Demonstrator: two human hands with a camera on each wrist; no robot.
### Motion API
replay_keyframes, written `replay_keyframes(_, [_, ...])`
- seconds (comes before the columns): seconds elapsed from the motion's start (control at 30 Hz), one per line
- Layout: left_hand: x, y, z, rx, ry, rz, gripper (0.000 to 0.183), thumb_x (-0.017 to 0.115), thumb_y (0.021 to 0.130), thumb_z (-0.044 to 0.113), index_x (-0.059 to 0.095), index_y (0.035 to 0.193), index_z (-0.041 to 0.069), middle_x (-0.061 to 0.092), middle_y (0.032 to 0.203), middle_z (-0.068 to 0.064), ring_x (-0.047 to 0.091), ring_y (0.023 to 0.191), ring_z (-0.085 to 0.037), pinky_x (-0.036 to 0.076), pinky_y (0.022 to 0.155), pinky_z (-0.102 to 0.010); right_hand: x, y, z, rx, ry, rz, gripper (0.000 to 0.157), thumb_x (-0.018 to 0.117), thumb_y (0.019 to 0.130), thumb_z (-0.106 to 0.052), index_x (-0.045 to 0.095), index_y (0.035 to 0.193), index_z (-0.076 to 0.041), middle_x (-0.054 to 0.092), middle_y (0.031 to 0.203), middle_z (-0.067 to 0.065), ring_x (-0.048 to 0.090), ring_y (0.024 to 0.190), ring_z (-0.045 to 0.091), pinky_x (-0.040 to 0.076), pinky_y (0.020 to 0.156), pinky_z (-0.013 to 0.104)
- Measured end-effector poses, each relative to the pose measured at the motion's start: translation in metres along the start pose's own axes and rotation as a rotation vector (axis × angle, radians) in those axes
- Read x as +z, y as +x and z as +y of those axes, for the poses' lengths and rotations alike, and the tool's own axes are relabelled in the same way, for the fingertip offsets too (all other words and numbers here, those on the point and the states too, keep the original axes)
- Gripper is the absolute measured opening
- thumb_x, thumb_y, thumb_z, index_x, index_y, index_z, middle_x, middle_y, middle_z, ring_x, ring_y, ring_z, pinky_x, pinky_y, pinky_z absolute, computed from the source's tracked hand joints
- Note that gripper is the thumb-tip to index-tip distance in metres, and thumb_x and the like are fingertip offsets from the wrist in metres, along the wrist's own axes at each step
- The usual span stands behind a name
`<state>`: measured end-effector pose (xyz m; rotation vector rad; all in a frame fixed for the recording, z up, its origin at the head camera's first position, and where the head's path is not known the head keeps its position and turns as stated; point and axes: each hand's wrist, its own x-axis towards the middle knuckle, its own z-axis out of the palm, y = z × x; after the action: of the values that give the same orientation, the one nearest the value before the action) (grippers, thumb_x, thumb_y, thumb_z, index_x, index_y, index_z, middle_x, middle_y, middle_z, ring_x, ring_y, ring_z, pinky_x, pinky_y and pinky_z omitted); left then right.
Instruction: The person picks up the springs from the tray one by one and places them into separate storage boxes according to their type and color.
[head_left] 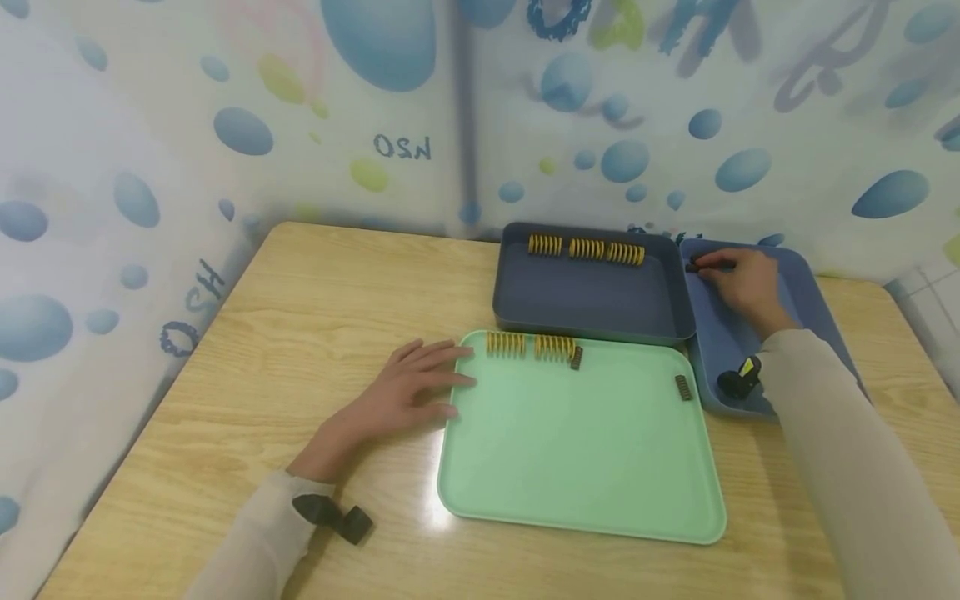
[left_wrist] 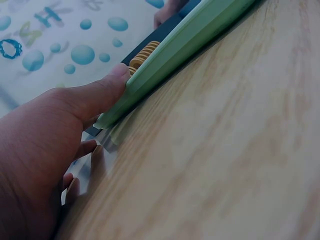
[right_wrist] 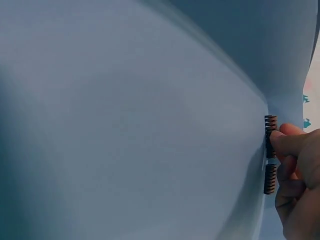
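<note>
My right hand (head_left: 745, 287) reaches into the far end of the blue tray (head_left: 821, 321) and pinches a small dark coil spring (right_wrist: 270, 140) between thumb and fingers. Another small dark spring (right_wrist: 270, 179) lies in line with it along the tray wall. At the left edge of the mint-green tray (head_left: 577, 450), my left hand (head_left: 412, 387) lies with its fingers spread, fingertips at the rim. Inside that tray, two yellow springs (head_left: 506, 343) lie along the back edge. A small dark spring (head_left: 577, 358) is beside them, and a second dark spring (head_left: 683, 387) lies near the right side.
Behind the green tray stands a dark grey-blue tray (head_left: 592, 296) with three yellow springs (head_left: 587, 248) in a row at its back. All the trays are on a wooden table (head_left: 360, 275) against a patterned wall (head_left: 480, 108). The blue tray adjoins both others on the right.
</note>
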<state>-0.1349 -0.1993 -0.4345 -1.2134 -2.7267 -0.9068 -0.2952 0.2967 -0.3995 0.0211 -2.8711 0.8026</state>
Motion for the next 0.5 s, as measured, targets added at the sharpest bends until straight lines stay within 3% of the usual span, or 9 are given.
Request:
replay_keyframes(0.13, [-0.001, 0.001, 0.002, 0.011, -0.004, 0.01, 0.039, 0.064, 0.09, 0.043, 0.064, 0.125, 0.025, 0.041, 0.148, 0.0, 0.027, 0.14, -0.026, 0.009, 0.11, -0.057, -0.006, -0.004, -0.002, -0.002, -0.007, -0.012, 0.018, 0.064, 0.091, -0.008, 0.07, 0.104, 0.004, 0.063, 0.112, 0.027, 0.048, 0.116, 0.044, 0.031, 0.1, 0.056])
replay_keyframes(0.27, [-0.001, 0.0, 0.003, 0.013, -0.004, 0.012, 0.039, 0.065, 0.089, 0.041, 0.064, 0.125, 0.024, 0.041, 0.148, 0.0, 0.026, 0.14, -0.025, 0.009, 0.11, -0.057, -0.014, -0.009, -0.007, -0.004, -0.004, -0.058, 0.021, 0.062, 0.092, -0.009, 0.069, 0.107, 0.003, 0.06, 0.117, 0.027, 0.05, 0.112, 0.042, 0.041, 0.082, 0.05])
replay_keyframes(0.5, [0.001, 0.0, 0.001, 0.015, -0.003, 0.017, 0.039, 0.065, 0.089, 0.04, 0.064, 0.125, 0.024, 0.041, 0.148, 0.0, 0.026, 0.14, -0.025, 0.009, 0.11, -0.057, -0.029, -0.023, -0.018, -0.064, -0.019, -0.09, 0.024, 0.063, 0.092, -0.014, 0.068, 0.111, 0.0, 0.061, 0.117, 0.025, 0.057, 0.088, 0.035, 0.041, 0.061, 0.038])
